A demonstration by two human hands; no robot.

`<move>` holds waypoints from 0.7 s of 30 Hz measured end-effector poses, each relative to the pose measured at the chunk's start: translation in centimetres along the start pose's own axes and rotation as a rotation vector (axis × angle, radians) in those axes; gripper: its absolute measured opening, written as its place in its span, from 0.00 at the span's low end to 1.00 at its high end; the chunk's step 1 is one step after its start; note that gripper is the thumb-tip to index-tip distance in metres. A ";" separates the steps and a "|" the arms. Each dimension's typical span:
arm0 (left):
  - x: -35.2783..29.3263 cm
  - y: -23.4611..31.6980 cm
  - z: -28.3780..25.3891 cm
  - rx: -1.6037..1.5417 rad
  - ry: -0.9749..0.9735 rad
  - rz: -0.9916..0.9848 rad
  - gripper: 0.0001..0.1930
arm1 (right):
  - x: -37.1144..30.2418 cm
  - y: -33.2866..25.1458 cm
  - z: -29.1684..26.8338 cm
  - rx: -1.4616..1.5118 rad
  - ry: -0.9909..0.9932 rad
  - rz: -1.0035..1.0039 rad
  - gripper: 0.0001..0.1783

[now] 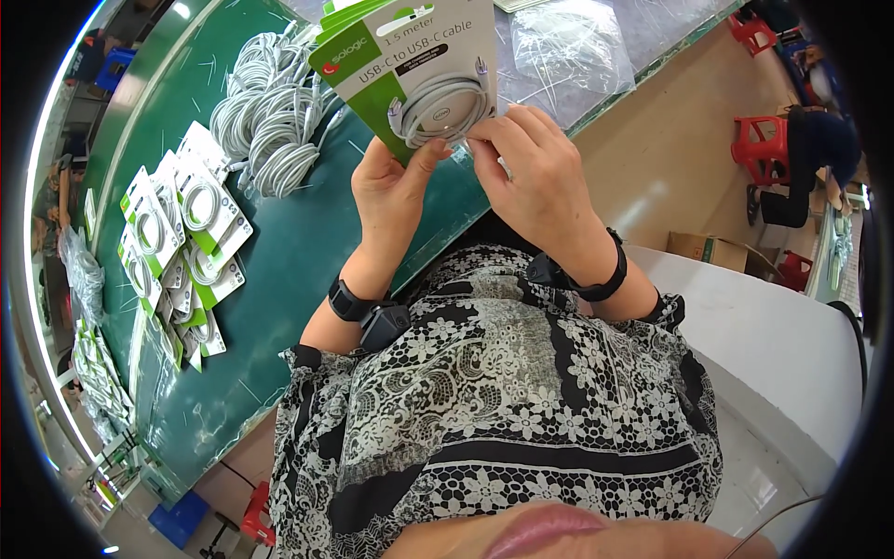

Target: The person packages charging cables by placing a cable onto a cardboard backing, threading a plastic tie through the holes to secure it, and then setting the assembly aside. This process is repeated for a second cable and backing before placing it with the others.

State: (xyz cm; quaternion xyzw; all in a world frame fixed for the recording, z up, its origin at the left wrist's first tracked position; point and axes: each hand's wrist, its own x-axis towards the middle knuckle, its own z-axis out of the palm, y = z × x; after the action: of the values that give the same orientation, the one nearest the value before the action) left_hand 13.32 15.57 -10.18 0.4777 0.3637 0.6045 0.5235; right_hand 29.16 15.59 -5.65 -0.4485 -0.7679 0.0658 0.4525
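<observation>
My left hand (393, 186) is closed on the lower edge of a green-and-white cable card (365, 93), thumb in front. More green card edges show behind its top left, so it may be part of a stack. A coiled grey-white cable (412, 119) is fixed to the card's face, its two plug ends out at the sides. At the coil's lower right, the thumb and fingertips of my right hand (540, 172) are pinched together against the card. What lies between those fingertips is too small to make out.
Left of my hands, a heap of grey-white cable bundles (270, 112) lies on the green table (251, 307). Nearer the table's left side is a pile of carded cables (177, 242). A clear plastic bag (573, 51) sits at the far right. Beyond are red stools (759, 149) and a seated person (805, 154).
</observation>
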 end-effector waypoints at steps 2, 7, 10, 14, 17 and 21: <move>0.0 0.1 0.1 -0.025 0.011 -0.011 0.13 | 0.1 0.0 0.0 0.015 -0.010 -0.002 0.08; 0.1 0.1 0.0 -0.032 0.002 0.007 0.13 | 0.3 0.2 0.2 0.030 -0.005 -0.019 0.07; 0.1 0.1 0.1 -0.043 0.011 -0.003 0.13 | 0.3 0.0 0.2 0.027 -0.016 -0.005 0.07; 0.2 0.2 -0.1 -0.051 0.015 -0.042 0.13 | 0.5 0.0 0.3 0.020 -0.029 0.006 0.07; 0.4 0.3 -0.2 -0.045 0.012 -0.067 0.13 | 0.6 0.1 0.4 0.011 -0.041 0.009 0.07; 0.6 0.6 -0.2 -0.058 0.017 -0.113 0.13 | 0.8 0.1 0.3 -0.001 -0.065 0.020 0.06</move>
State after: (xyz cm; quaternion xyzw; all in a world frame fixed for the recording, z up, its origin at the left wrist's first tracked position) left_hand 12.99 16.04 -9.56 0.4357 0.3768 0.5882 0.5676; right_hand 28.82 16.34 -5.36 -0.4542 -0.7775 0.0845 0.4266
